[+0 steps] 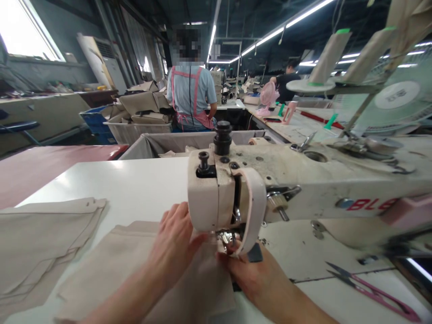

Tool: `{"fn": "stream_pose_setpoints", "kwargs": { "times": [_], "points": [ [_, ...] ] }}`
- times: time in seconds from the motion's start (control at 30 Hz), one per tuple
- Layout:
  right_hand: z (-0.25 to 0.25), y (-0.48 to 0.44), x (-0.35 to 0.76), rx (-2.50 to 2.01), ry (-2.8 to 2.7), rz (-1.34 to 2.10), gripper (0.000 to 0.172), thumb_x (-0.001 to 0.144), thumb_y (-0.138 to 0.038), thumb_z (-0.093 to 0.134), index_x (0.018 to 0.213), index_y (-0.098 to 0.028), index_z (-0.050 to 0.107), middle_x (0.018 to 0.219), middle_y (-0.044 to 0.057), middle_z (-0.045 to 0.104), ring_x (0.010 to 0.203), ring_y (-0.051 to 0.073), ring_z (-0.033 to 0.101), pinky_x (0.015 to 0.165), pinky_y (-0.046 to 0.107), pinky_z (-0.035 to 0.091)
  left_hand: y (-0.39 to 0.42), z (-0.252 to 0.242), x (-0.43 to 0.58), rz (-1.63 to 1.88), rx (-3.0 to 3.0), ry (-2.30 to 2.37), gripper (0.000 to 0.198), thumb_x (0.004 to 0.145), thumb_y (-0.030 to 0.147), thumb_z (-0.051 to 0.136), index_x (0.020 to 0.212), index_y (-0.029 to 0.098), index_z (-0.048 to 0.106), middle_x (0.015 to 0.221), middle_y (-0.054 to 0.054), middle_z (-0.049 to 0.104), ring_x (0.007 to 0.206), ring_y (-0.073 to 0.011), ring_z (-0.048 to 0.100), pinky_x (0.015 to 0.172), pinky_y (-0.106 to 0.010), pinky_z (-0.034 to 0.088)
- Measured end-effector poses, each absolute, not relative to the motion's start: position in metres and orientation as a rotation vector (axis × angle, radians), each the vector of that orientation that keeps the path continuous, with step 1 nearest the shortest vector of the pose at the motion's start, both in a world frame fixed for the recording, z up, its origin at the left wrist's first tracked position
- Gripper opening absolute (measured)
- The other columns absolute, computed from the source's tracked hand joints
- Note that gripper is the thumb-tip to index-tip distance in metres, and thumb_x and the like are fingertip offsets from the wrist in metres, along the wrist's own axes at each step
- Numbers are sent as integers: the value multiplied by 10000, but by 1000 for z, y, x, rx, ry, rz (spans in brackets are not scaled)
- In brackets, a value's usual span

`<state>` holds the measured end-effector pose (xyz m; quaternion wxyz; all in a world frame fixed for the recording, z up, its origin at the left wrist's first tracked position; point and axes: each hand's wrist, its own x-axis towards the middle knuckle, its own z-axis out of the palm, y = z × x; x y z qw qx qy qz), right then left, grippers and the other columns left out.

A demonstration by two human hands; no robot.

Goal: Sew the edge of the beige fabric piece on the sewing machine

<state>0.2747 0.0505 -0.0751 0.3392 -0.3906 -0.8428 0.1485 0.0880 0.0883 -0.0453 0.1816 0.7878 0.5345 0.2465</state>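
A beige fabric piece [199,292] lies on the white table under the head of a sewing machine [300,175]. My left hand [175,240] rests flat on the cloth, left of the needle area, its fingers stretched forward and its thumb pointing toward the presser foot [227,237]. On the other side, my right hand [251,270] holds the fabric's right edge close to the foot, thumb and fingers pressed together. The machine's white guard hides part of those fingers. The needle itself cannot be made out.
Stacked beige fabric pieces [37,243] lie at the left. Pink-handled scissors [374,292] lie at the right, thread cones [329,58] stand above the machine. Behind it is a grey-lined bin [162,139]; beyond, a person in a pink-strapped apron [192,92] faces away.
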Motion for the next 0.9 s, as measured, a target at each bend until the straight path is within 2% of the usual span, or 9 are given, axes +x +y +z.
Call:
{"fn": "stream_pose_setpoints", "kwargs": {
  "times": [0.1, 0.2, 0.27, 0.33, 0.43, 0.5, 0.63, 0.73, 0.9],
  "points": [
    [-73, 37, 274, -1124, -2002, 744, 259, 955, -173, 437, 1041, -233, 675, 990, 66, 712, 948, 209, 661, 850, 350, 527, 45, -57, 86, 695, 2117, 1335, 398, 575, 232, 774, 905, 187, 555, 910, -50, 633, 803, -212, 596, 724, -307, 520],
    [-80, 17, 270, -1164, -1392, 1413, 249, 934, -317, 502, 1160, -254, 585, 947, 50, 733, 842, 199, 717, 770, 350, 567, 23, -68, 86, 676, 2001, 1334, 351, 573, 148, 760, 815, 191, 510, 780, 0, 576, 680, -160, 536, 624, -251, 475],
    [-86, 5, 264, -1107, -993, 1675, 403, 847, -398, 634, 1197, -240, 512, 908, 48, 739, 775, 197, 730, 710, 334, 580, 21, -71, 86, 686, 1976, 1345, 298, 599, 89, 719, 781, 188, 505, 746, 11, 558, 668, -147, 515, 615, -236, 449],
    [-90, -2, 258, -1079, -854, 1710, 526, 746, -392, 745, 1177, -215, 501, 884, 55, 742, 738, 195, 729, 683, 316, 574, 25, -72, 85, 682, 1986, 1278, 244, 647, 77, 695, 782, 183, 520, 751, 7, 565, 681, -142, 524, 619, -226, 444],
    [-88, -3, 251, -1128, -822, 1673, 554, 676, -309, 795, 1140, -184, 520, 832, 49, 746, 665, 173, 716, 656, 282, 552, 28, -74, 83, 731, 2073, 1099, 61, 841, 121, 559, 824, 179, 555, 795, -20, 591, 725, -138, 564, 652, -220, 455],
    [-85, -1, 248, -1184, -807, 1668, 611, 630, -216, 803, 1163, -175, 506, 821, 40, 748, 648, 164, 712, 638, 256, 533, 27, -77, 82, 803, 2167, 985, 145, 913, 113, 458, 845, 185, 565, 819, -30, 601, 753, -136, 579, 673, -219, 460],
    [-82, 1, 246, -1238, -770, 1688, 730, 580, -96, 789, 1228, -148, 456, 835, 49, 761, 691, 176, 714, 660, 258, 518, 20, -80, 85, 928, 2466, 959, 171, 907, 69, 422, 862, 179, 543, 802, -42, 610, 722, -164, 557, 658, -268, 457],
    [-82, 0, 245, -1166, -698, 1739, 674, 612, -139, 803, 1212, -124, 497, 800, 52, 770, 703, 191, 718, 700, 285, 527, 18, -80, 87, 980, 2596, 951, 155, 869, 49, 458, 903, 172, 546, 818, -47, 628, 727, -177, 557, 665, -295, 459],
    [-75, -2, 244, -1075, -667, 1805, 447, 633, -178, 820, 1049, -124, 663, 757, 44, 770, 705, 189, 724, 692, 262, 534, 18, -79, 84, 1096, 2625, 871, 176, 828, 27, 533, 934, 148, 605, 818, -54, 653, 739, -175, 568, 679, -289, 465]
  ]
}}
